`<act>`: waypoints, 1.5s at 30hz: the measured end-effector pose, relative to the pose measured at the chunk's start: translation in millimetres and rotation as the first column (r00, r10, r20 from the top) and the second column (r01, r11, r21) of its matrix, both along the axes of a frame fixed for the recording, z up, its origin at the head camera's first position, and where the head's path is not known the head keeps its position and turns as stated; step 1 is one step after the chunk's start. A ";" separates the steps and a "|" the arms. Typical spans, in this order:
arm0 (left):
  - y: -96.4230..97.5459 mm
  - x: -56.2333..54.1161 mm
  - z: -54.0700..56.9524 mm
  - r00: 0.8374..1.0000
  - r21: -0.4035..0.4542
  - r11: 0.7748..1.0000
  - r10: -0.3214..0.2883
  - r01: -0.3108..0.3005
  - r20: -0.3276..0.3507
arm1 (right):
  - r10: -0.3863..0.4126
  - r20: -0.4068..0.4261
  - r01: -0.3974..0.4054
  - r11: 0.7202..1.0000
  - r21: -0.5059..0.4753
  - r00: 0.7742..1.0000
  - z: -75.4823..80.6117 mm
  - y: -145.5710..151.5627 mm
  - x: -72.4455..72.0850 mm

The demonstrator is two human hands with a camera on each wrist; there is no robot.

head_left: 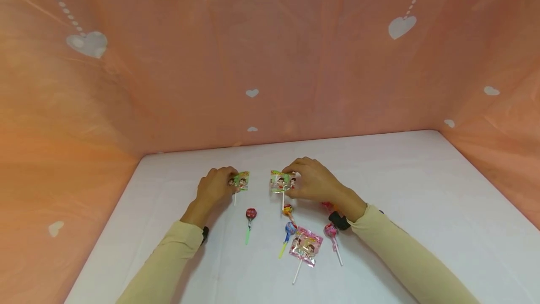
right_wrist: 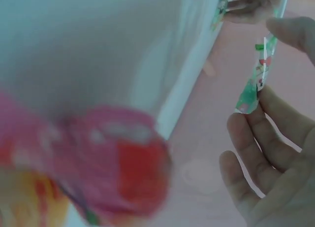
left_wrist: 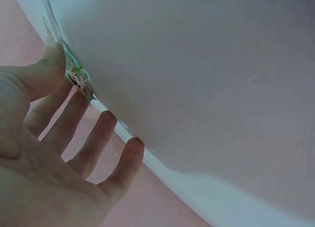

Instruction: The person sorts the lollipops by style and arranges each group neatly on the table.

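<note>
Nearest us, well short of the right grip (head_left: 314, 180), we see a pink packet lollipop (head_left: 304, 247) lying on the surface (head_left: 401, 163), its white stick pointing back towards us. Slightly farther off, on the near side of that same grip, lie a pink ball lollipop (head_left: 331, 230), close by its wrist, and a blue lollipop (head_left: 289, 229), just beside the pink packet. A dark red lollipop (head_left: 251, 214) lies nearer us than both hands and between them, closer to the left grip (head_left: 215, 185). A yellow-orange lollipop (head_left: 288, 209) sits just short of the right grip, and a partly hidden pink lollipop (head_left: 327, 206) shows beneath its wrist. Beyond these, our left grip pinches the left green packet (head_left: 242, 182) between thumb and fingertips, and our right grip likewise pinches the right green packet (head_left: 278, 182); the two packets face each other across a gap, sticks towards us. We cannot tell whether either stick touches the surface. As for progress, we judge that the matching green pair is firmly in hand but neither is set down, while the six other lollipops lie loose, with no hand on them. Past both grips, an orange curtain (head_left: 274, 60) with white hearts closes off the back.
</note>
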State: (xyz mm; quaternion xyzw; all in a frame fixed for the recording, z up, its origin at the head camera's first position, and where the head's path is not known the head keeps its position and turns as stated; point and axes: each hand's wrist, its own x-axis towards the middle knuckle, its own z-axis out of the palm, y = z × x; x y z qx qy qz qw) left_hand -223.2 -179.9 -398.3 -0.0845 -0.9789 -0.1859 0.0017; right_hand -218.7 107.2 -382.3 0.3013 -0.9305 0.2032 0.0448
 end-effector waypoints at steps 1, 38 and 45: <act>0.4 0.3 -0.2 1.000 0.000 1.000 0.002 -0.002 0.002 | -0.002 0.000 0.002 1.000 -0.002 1.000 -1.4 -1.0 0.0; 0.3 1.2 -5.0 1.000 0.000 1.000 0.000 0.000 -0.017 | 0.022 -0.135 0.001 0.987 0.163 0.991 -17.4 -27.6 -24.9; 3.1 4.5 -4.4 1.000 -0.002 1.000 0.003 -0.003 -0.001 | -0.018 -0.138 0.041 0.985 0.167 0.990 -16.0 -26.4 -25.4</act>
